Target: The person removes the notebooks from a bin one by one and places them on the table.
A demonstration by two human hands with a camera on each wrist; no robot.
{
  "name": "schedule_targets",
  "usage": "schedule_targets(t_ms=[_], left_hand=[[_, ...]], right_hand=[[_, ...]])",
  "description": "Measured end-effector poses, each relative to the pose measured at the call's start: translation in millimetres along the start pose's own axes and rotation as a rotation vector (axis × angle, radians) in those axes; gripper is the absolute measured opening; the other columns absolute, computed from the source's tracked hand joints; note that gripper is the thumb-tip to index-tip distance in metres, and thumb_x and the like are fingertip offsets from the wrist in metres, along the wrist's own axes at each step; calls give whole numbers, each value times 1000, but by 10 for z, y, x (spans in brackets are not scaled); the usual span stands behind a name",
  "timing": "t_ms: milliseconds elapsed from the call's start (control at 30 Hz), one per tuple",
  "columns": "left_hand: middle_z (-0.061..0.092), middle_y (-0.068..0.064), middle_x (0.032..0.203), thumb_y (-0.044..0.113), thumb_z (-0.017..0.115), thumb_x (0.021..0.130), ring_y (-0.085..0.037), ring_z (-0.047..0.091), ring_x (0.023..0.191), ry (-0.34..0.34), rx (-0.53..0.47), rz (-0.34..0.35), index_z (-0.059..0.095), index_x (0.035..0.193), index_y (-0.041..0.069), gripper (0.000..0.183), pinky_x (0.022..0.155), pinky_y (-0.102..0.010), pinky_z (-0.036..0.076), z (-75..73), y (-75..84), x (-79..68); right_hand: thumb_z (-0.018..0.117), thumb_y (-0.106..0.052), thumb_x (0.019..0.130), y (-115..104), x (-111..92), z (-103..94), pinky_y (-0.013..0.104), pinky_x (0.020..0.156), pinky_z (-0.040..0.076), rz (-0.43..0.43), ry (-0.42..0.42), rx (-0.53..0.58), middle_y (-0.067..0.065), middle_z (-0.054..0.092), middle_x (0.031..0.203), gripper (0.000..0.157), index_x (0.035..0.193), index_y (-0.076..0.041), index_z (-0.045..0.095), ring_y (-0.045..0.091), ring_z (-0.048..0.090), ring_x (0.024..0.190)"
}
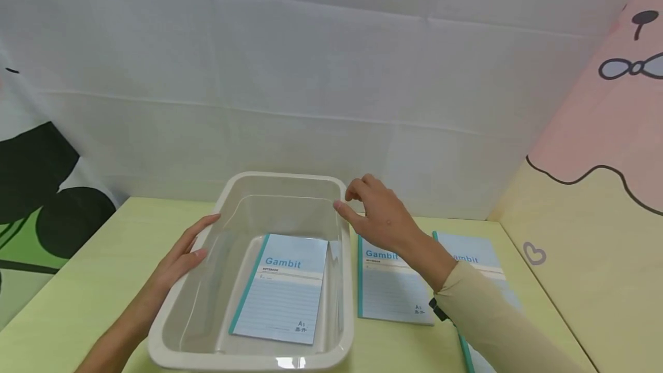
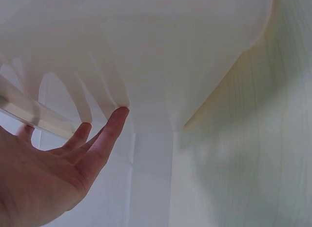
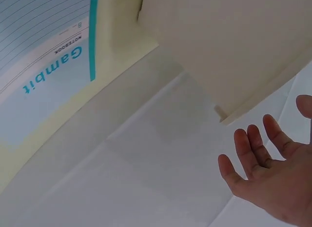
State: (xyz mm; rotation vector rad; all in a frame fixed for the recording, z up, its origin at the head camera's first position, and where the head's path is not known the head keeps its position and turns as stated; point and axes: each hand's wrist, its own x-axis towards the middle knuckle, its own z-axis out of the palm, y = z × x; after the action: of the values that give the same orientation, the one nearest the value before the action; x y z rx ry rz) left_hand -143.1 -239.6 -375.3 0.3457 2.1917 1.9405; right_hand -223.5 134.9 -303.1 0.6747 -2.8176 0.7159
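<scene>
A white plastic basin [image 1: 176, 315] stands on the table, with one blue and white Gambit notebook [image 1: 282, 292] lying flat inside it. My left hand [image 1: 173, 261] grips the basin's left side, thumb at the rim. Its fingertips meet the outer wall under the rim in the left wrist view, where the hand [image 2: 58, 173] shows from below. My right hand [image 1: 380, 212] is beside the far right part of the rim, thumb tip right at the edge. From the right wrist, that hand [image 3: 273, 173] has spread, slightly bent fingers and holds nothing.
Right of the basin, a second Gambit notebook [image 1: 391, 292] lies on the pale yellow table [image 1: 46, 315]. Another notebook [image 1: 476, 246] is farther right, partly behind my sleeve; a teal spine [image 1: 466, 356] shows below the forearm. White cloth [image 1: 321, 73] hangs behind the table.
</scene>
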Motion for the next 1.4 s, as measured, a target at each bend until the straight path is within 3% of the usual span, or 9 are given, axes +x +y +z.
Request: schedule_targets(t_ms=[200, 400, 967, 1200, 1400], left_hand=[[39, 3, 152, 30, 28, 114, -13, 67, 115, -18, -12, 20, 14, 165, 39, 54, 83, -49, 62, 4, 16, -11], [39, 3, 152, 27, 28, 114, -14, 66, 117, -26, -12, 43, 15, 166, 38, 55, 83, -47, 62, 1, 1, -8], [39, 5, 152, 27, 28, 114, -11, 66, 115, -16, -14, 39, 16, 165, 39, 54, 83, -45, 62, 3, -12, -3], [41, 6, 149, 26, 29, 114, -12, 66, 113, -5, -4, 43, 18, 165, 39, 54, 81, -45, 63, -5, -21, 2], [41, 7, 148, 26, 29, 114, -14, 67, 112, 0, 1, 52, 18, 165, 38, 54, 80, -45, 63, 6, -23, 4]], right_hand=[[62, -43, 104, -212, 110, 80, 41, 90, 51, -35, -30, 19, 4, 60, 117, 32, 116, -13, 64, 21, 56, 99], [64, -42, 103, -396, 239, 119, 40, 91, 52, -50, -62, 26, 7, 61, 119, 34, 118, -12, 64, 22, 56, 102], [60, -49, 103, -858, 559, 140, 44, 102, 50, -3, -177, -91, 4, 56, 129, 41, 128, -17, 60, 23, 55, 111], [58, -50, 103, -1018, 674, 152, 40, 93, 52, 26, -192, -105, 3, 56, 129, 40, 127, -18, 60, 22, 56, 107], [53, -50, 105, -1079, 781, 125, 44, 98, 52, 69, -214, -153, 8, 54, 130, 46, 131, -13, 57, 26, 56, 117]])
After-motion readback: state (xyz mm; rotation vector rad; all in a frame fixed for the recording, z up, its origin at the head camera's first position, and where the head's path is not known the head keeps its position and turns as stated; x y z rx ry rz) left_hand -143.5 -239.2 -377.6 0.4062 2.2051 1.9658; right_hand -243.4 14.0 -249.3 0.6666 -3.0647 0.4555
